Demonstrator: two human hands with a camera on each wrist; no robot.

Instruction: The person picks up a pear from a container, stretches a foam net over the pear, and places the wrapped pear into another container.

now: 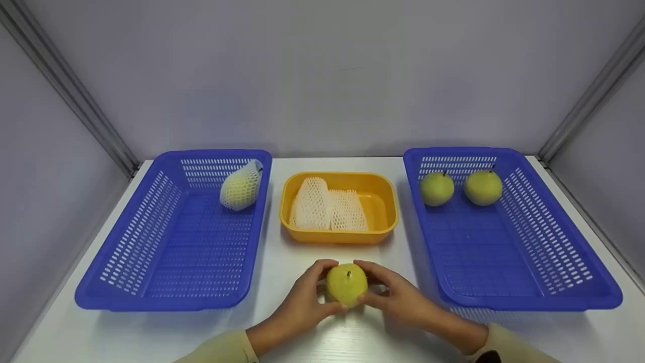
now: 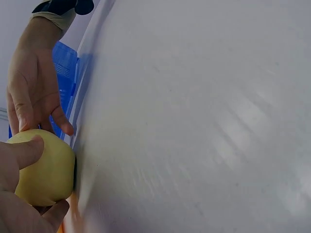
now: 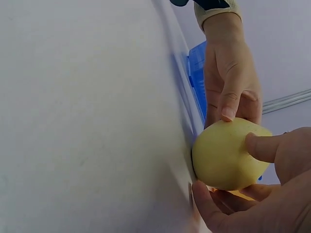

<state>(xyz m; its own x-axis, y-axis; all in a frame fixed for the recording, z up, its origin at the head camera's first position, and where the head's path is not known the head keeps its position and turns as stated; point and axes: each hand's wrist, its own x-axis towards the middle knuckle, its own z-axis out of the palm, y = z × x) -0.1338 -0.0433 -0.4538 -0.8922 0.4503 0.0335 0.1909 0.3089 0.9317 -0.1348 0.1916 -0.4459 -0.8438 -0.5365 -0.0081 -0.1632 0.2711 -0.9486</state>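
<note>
Got pear point(image 1: 347, 285) stem-up on white table point(image 1: 342, 343) near orange tub point(image 1: 338, 237), pinched from both sides by left hand point(image 1: 304, 298) and right hand point(image 1: 400, 298), thumbs on near side, fingers curled round far side. See foam nets point(image 1: 313, 205) lying in tub. Also see netted pear point(image 1: 240, 189) in left blue basket point(image 1: 201, 254) and two bare pears point(image 1: 483, 188) in right blue basket point(image 1: 486, 254).

A pale grey wall point(image 1: 322, 75) fills the top of the frame, with a thin mark point(image 1: 351, 68) at upper centre. Metal strips point(image 1: 65, 81) slope along both upper corners. Below, a white table point(image 1: 375, 340) shows soft glare.
</note>
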